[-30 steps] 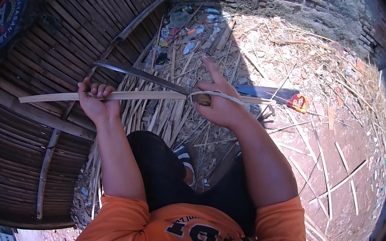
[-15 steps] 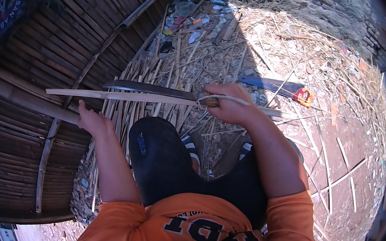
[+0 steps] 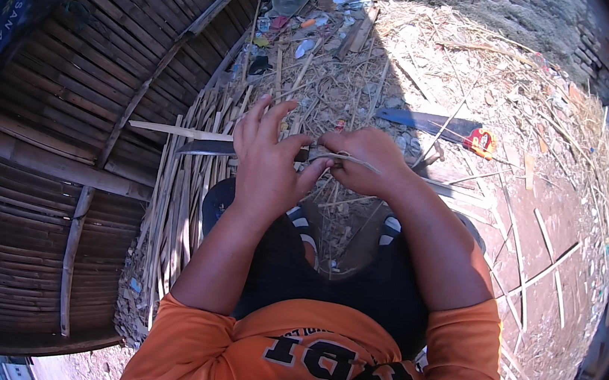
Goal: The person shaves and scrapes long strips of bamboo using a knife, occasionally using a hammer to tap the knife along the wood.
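Observation:
In front of my knees my right hand [image 3: 364,159] is closed around the handle of a long knife, its dark blade [image 3: 204,148] pointing left. A pale bamboo strip [image 3: 176,130] lies alongside the blade, on its far side. My left hand [image 3: 267,156] is over the blade and the strip near the handle, fingers stretched away from me and apart. Its thumb reaches toward the right hand's fingertips. That hand hides part of blade and strip, and whether it touches them I cannot tell. A thin pale strand loops by my right hand.
Several split bamboo strips [image 3: 182,206] lie piled at my left, beside a woven bamboo wall [image 3: 53,86]. A handsaw [image 3: 432,123] with a red and yellow handle rests beyond my right hand. Shavings and litter cover the ground up to a brick wall [image 3: 505,10]. Loose strips [image 3: 553,248] lie at right.
My left hand has come right and away from me, from beneath the strip's left end to beside the knife handle. The strip's visible left end has shifted right. My right hand keeps the knife.

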A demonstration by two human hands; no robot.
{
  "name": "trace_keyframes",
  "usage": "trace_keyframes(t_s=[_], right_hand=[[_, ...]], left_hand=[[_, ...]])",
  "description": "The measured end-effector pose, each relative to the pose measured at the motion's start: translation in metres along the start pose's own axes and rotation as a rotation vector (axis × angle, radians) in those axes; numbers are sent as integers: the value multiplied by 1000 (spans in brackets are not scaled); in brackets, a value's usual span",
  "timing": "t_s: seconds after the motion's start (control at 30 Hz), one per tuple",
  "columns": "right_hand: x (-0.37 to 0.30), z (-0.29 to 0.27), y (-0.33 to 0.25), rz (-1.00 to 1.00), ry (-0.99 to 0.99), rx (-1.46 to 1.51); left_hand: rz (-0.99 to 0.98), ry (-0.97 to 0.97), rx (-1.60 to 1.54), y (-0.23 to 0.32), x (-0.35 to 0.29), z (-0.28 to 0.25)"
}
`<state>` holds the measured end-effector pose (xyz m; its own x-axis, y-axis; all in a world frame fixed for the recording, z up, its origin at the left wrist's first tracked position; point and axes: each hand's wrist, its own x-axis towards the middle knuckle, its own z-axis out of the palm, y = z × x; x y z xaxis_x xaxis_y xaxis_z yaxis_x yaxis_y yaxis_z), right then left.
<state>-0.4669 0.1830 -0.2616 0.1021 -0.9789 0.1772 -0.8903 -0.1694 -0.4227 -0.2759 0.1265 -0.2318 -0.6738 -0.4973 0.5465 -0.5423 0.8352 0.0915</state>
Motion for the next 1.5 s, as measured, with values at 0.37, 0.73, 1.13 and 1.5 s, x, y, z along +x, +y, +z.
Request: trace_keyframes(t_s=[0.37,0.73,1.13,1.5], right_hand=[[0,-3,2,49,-139,-45],[5,-12,5,29,-221,-94],[-7,-16,22,-25,-13,82],[-18,-36,13,18,-24,-12]], left_hand=[[-6,62,37,-9,16,24],[-78,-58,-25,-41,35,14],[-284,117,-581,-44,16,-20],[-115,-73,-68,-196,27,-44]])
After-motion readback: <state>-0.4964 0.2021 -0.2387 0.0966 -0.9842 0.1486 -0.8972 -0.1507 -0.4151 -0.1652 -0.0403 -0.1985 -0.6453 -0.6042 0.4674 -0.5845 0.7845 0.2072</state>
